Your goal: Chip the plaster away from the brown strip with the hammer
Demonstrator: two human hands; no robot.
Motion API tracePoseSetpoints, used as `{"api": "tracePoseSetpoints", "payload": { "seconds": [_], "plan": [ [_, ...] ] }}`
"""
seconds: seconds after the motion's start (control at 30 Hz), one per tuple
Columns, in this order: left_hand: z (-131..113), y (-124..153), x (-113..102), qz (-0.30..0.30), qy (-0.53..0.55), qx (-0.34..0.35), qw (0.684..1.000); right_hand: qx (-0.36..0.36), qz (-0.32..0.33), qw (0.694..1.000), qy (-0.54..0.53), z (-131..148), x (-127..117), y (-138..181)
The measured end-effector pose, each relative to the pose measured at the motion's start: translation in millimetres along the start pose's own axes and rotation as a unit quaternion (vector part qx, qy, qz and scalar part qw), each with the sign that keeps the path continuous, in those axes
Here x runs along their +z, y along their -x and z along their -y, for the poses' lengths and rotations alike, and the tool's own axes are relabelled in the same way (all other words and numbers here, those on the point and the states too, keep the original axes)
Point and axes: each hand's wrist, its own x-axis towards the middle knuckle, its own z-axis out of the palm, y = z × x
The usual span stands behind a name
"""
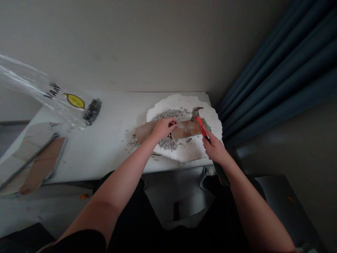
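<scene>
One hammer (200,122), one brown tile (184,129) — long axis left-right; my right hand (214,147) grips the handle, left hand (163,128) fingers seemingly pinched on the tile.

White tabletop (110,140) against wall, right end near blue curtain. Right end: white foam slab (210,116) with ragged edge lies flat on top, front edge overhanging table slightly. Grey rubble bits (130,142) scattered on bare top just left of slab. Left end: clear plastic bag (52,102) with yellow label, contact with top unclear. Far left: flat brown board (39,168) with thin metal strip alongside, at table edge; whether on table cannot tell.
</scene>
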Motion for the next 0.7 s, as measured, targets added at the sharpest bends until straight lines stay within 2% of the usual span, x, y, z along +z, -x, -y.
{"api": "tracePoseSetpoints", "payload": {
  "seconds": [0.53, 0.7],
  "plan": [
    [-4.3, 0.9, -1.2, -0.001, -0.017, 0.002, 1.000, 0.009, 0.005, 1.000, 0.001, -2.3, -0.8, -0.3],
    [-7.1, 2.8, 0.8, -0.006, -0.045, 0.011, 0.999, 0.030, 0.017, 0.999, -0.033, 15.9, -7.2, 6.0]
  ]
}}
